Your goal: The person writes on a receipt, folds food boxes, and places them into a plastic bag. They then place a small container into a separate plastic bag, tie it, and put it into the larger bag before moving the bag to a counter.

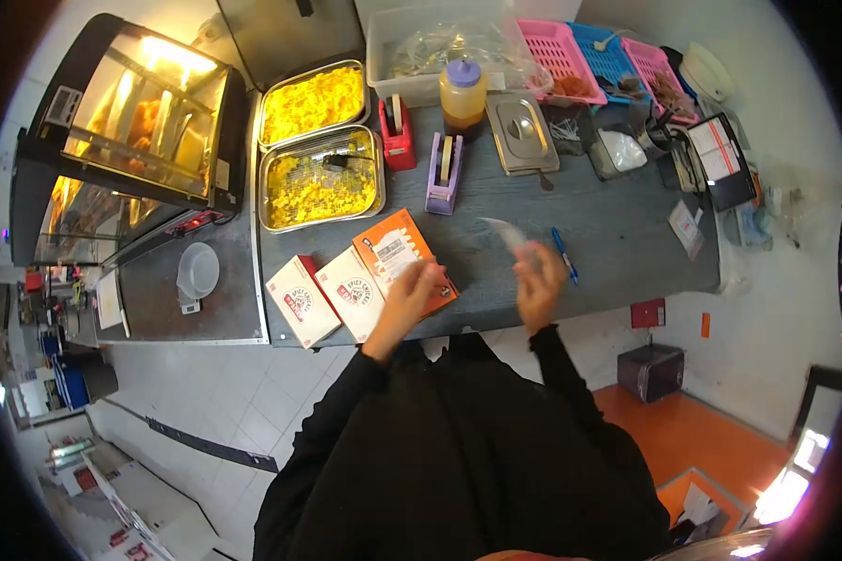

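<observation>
Right at the near edge of the grey desk (617, 234) lies an orange box (390, 245), and the left hand (412, 292) rests on its near end with fingers curled; whether it grips the box or only presses on it cannot be told. The right hand (539, 280), raised just above the desk and blurred, is closed on a thin clear sheet (505, 231) that sticks up from its fingertips. Two white boxes (301, 301) lie side by side touching the orange one on its left. A blue pen (564, 254) lies just beside the right hand. Farther back stand a purple tape dispenser (444, 173), a red tape dispenser (398, 133) and two metal trays (320, 179) of yellow food.
</observation>
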Available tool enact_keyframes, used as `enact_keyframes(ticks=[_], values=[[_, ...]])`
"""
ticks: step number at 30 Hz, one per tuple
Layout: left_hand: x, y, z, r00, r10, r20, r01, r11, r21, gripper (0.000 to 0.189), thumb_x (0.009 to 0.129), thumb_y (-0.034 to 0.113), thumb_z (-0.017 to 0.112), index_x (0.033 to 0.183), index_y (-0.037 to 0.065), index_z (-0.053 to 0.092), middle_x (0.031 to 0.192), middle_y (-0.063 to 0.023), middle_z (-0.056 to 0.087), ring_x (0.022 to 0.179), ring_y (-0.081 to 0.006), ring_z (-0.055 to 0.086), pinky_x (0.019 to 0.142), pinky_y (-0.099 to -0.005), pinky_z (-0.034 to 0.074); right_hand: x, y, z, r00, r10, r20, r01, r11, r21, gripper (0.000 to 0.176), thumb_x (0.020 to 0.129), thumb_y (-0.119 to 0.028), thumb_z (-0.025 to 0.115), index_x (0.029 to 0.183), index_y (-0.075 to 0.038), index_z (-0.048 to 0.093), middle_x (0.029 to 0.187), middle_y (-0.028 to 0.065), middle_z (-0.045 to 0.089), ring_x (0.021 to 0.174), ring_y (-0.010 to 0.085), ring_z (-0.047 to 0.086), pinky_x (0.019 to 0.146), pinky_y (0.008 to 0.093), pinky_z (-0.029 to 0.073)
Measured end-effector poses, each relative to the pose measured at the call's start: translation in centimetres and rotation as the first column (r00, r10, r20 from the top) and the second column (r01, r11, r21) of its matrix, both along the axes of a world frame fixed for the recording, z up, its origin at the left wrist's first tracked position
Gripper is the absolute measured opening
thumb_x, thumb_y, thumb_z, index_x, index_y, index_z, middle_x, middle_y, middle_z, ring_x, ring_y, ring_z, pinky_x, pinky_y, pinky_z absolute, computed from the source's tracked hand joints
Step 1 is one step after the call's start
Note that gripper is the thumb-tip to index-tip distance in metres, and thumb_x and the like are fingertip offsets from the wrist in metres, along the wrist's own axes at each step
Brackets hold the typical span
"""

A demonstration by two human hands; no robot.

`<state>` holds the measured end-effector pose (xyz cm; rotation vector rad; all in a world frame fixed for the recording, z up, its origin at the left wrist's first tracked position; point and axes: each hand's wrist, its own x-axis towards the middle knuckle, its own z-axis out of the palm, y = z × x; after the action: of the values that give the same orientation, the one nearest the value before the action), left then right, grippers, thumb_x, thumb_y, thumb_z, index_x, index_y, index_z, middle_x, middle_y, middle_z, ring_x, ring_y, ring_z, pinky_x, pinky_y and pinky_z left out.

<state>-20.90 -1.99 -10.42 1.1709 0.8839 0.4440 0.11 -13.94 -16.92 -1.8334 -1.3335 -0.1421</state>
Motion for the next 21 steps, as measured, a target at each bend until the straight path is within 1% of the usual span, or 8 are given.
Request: enact_keyframes(ticks=[3, 6, 7, 9, 13, 17, 20, 21], values=[[2.1, -1.5, 0.3, 0.978, 0.17, 0.121, -0.14, 0.964, -0.226, 0.045, 0.097, 0.03, 0.046, 0.127, -0.003, 0.047, 0.117, -0.0131, 0.058, 0.107, -0.019, 0.057, 0.089, -0.0302, 0.047, -4.8, 3.2, 5.2, 0.85, 0.523, -0.061, -0.521, 0.853, 0.041, 0.014, 0.082, -0.015, 0.066, 0.095, -0.009, 0.066, 0.105, 0.006, 0.064, 0.102, 0.0243, 0.056, 0.089, 0.0397, 0.037], [0.0, -1.2, 0.0, 0.919, 0.362, 0.155, -0.325, 0.92, -0.22, 0.04, 0.097, 0.027, 0.047, 0.122, -0.003, 0.051, 0.112, -0.0111, 0.061, 0.101, -0.0171, 0.059, 0.087, -0.0292, 0.048, -6.2, 6.8, 4.7, 0.773, 0.531, -0.347, -0.476, 0.847, 0.235, 0.009, 0.082, -0.013, 0.066, 0.086, -0.006, 0.062, 0.1, 0.0062, 0.063, 0.096, 0.0237, 0.057, 0.081, 0.0359, 0.042], [-1.1, -0.8, 0.3, 0.885, 0.437, 0.162, -0.395, 0.888, -0.236, 0.038, 0.097, 0.026, 0.047, 0.121, -0.003, 0.053, 0.111, -0.0105, 0.061, 0.099, -0.0163, 0.06, 0.087, -0.0285, 0.048, -6.0, 8.5, 3.7, 0.694, 0.332, -0.639, -0.29, 0.941, 0.173, 0.017, 0.079, -0.012, 0.068, 0.091, -0.005, 0.058, 0.095, 0.0067, 0.06, 0.088, 0.0248, 0.056, 0.075, 0.0326, 0.044], [-3.5, -0.5, -0.2, 0.835, 0.547, 0.065, -0.541, 0.836, -0.087, 0.035, 0.095, 0.024, 0.05, 0.116, -0.004, 0.055, 0.107, -0.01, 0.063, 0.09, -0.0156, 0.062, 0.079, -0.0269, 0.048, -4.4, 12.6, 2.8, 0.85, 0.036, -0.526, -0.095, 0.992, -0.085, 0.029, 0.076, -0.016, 0.072, 0.096, -0.005, 0.053, 0.091, 0.0081, 0.053, 0.083, 0.0261, 0.054, 0.073, 0.0335, 0.044], [-8.2, -0.3, -5.2, 0.758, 0.646, -0.085, -0.526, 0.684, 0.506, 0.032, 0.09, 0.014, 0.058, 0.115, -0.004, 0.054, 0.097, -0.0112, 0.063, 0.085, -0.0194, 0.062, 0.073, -0.0297, 0.049, -1.8, 16.8, -5.1, 0.934, 0.101, -0.342, -0.123, 0.991, -0.044, 0.04, 0.073, -0.021, 0.076, 0.101, -0.007, 0.052, 0.093, 0.0105, 0.049, 0.086, 0.0268, 0.052, 0.074, 0.0371, 0.044], [-8.9, -2.0, -6.4, 0.593, 0.772, -0.231, -0.612, 0.618, 0.494, 0.031, 0.083, 0.01, 0.065, 0.11, 0.0, 0.054, 0.092, -0.0147, 0.061, 0.088, -0.0245, 0.061, 0.077, -0.0329, 0.047, -0.2, 16.5, -7.1, 0.905, 0.027, -0.424, -0.095, 0.986, -0.14, 0.036, 0.075, -0.025, 0.075, 0.1, -0.007, 0.056, 0.093, 0.0112, 0.053, 0.088, 0.0272, 0.053, 0.075, 0.0375, 0.044], [-9.9, -2.7, -9.7, 0.638, 0.723, -0.265, -0.26, 0.527, 0.809, 0.026, 0.084, 0.011, 0.064, 0.107, 0.002, 0.056, 0.095, -0.0155, 0.06, 0.09, -0.0307, 0.058, 0.077, -0.0358, 0.046, -0.3, 16.9, -6.4, 0.889, 0.044, -0.455, -0.121, 0.983, -0.141, 0.03, 0.08, -0.029, 0.071, 0.098, -0.007, 0.061, 0.089, 0.011, 0.057, 0.088, 0.0269, 0.054, 0.075, 0.0367, 0.044], [-9.9, -2.8, -9.3, 0.667, 0.673, -0.321, -0.242, 0.603, 0.76, 0.025, 0.084, 0.012, 0.064, 0.106, 0.003, 0.057, 0.097, -0.0168, 0.057, 0.09, -0.0352, 0.055, 0.078, -0.0379, 0.045, -0.5, 17.9, -6.4, 0.77, -0.031, -0.638, -0.101, 0.98, -0.17, 0.028, 0.086, -0.03, 0.065, 0.097, -0.004, 0.064, 0.083, 0.0074, 0.059, 0.085, 0.0208, 0.057, 0.073, 0.0311, 0.046]])
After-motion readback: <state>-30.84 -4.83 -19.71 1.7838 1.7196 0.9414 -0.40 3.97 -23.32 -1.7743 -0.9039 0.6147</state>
